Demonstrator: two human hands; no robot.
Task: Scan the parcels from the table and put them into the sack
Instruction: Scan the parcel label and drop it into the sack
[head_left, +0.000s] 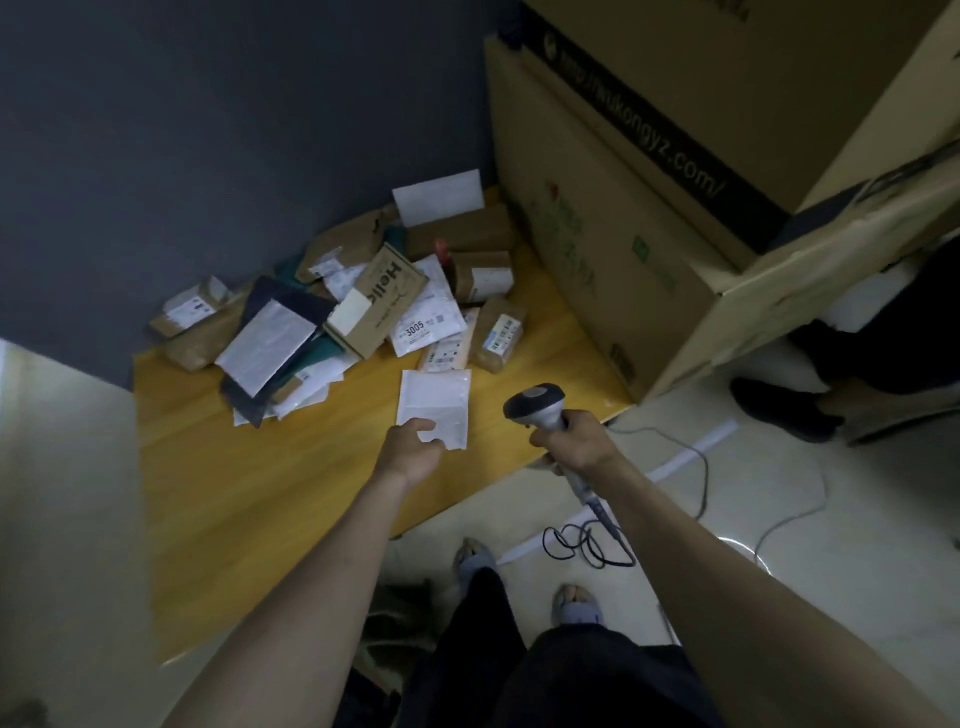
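Note:
A white flat envelope parcel (435, 402) lies near the middle of the yellow wooden table (260, 493), and my left hand (413, 447) pinches its near edge. My right hand (574, 439) grips the handle of a grey barcode scanner (537, 405), whose head sits just right of the envelope. A heap of several parcels (363, 301), brown boxes, white mailers and dark bags, fills the far part of the table. A brownish sack (395, 623) shows under the table's near edge, partly hidden by my left arm.
Large cardboard boxes (649, 208) stand at the table's right end. The scanner's black cable (587, 545) coils on the pale floor beside my feet (519, 582). Another person's dark shoe (779, 408) is at the right. A dark wall backs the table.

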